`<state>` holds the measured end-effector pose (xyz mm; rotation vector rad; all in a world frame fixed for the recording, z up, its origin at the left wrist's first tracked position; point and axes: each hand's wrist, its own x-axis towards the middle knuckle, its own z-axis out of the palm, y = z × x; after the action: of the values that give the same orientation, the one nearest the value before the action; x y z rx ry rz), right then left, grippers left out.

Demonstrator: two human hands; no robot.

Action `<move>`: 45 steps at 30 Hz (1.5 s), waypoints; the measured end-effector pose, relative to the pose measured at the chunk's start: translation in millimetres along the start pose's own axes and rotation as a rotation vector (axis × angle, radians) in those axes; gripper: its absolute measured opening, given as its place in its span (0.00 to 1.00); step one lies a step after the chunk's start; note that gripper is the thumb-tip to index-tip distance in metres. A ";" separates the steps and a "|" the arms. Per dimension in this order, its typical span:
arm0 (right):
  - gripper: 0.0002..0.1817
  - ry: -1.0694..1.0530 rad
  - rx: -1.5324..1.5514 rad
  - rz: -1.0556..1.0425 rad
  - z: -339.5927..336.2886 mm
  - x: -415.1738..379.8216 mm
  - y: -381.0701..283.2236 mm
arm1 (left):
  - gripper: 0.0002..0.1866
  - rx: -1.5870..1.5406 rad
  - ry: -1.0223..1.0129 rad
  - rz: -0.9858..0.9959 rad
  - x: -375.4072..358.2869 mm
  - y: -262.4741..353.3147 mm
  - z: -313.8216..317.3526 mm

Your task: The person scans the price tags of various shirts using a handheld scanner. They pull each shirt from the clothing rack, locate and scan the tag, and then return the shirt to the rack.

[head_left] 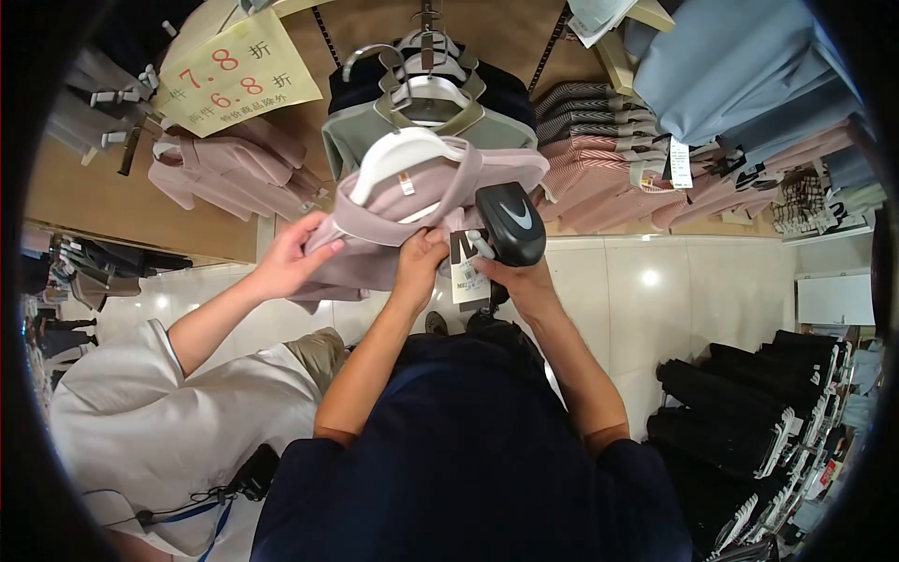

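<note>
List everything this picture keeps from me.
Head view:
- Tag fine print: too small.
- Scanner grip: mostly hidden by the right hand.
- Pink shirt beneath the left hand: covered.
- Co-worker's other hand: cut off by the bottom edge.

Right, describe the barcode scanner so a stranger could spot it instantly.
Start at the pink shirt on its white hanger, mid-view. Just right of it, in the right hand, is the barcode scanner: hard, rounded and black with a pale curved mark, unlike the flat white tag beside it.
</note>
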<state>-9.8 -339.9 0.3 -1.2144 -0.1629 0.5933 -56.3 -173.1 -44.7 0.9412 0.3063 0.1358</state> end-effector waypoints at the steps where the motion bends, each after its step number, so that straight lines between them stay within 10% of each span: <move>1: 0.30 -0.016 -0.068 -0.019 -1.2 1.9 1.3 | 0.14 0.016 -0.005 -0.033 -4.3 1.4 -4.0; 3: 0.29 -0.048 -0.201 -0.056 -2.6 3.6 3.0 | 0.13 0.048 -0.014 -0.099 -14.5 4.5 -13.6; 5: 0.28 -0.001 -0.248 -0.120 1.0 -0.3 -0.6 | 0.11 0.932 -0.041 0.396 -49.7 35.2 -6.4; 9: 0.23 0.105 -0.211 -0.080 3.6 -8.8 -9.9 | 0.16 1.125 0.139 1.098 -63.5 87.4 2.3; 14: 0.27 0.144 -0.091 -0.089 -9.0 -7.1 -8.3 | 0.10 1.688 0.009 0.767 -24.5 126.1 12.6; 17: 0.28 0.150 -0.021 -0.150 -3.6 -5.2 -14.4 | 0.08 1.616 -0.171 0.150 0.5 134.4 13.0; 30: 0.23 0.017 -0.237 -0.050 4.7 22.1 -27.5 | 0.18 0.814 -0.275 0.100 20.6 85.6 5.0; 35: 0.10 0.315 -0.316 -0.011 -26.0 -6.0 -33.2 | 0.17 0.763 -0.211 0.129 26.6 88.9 -11.4; 40: 0.21 -0.009 -0.500 0.261 -22.6 -63.6 -25.7 | 0.16 0.805 -0.086 0.300 35.5 73.1 -25.3; 45: 0.10 -0.012 -0.524 0.191 9.1 -78.3 -11.7 | 0.15 0.930 -0.098 0.347 33.9 67.4 -24.6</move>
<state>-75.2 -374.9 29.1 -1.7471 -0.2220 0.7514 -30.7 -106.4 -10.3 1.9168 0.0976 0.2742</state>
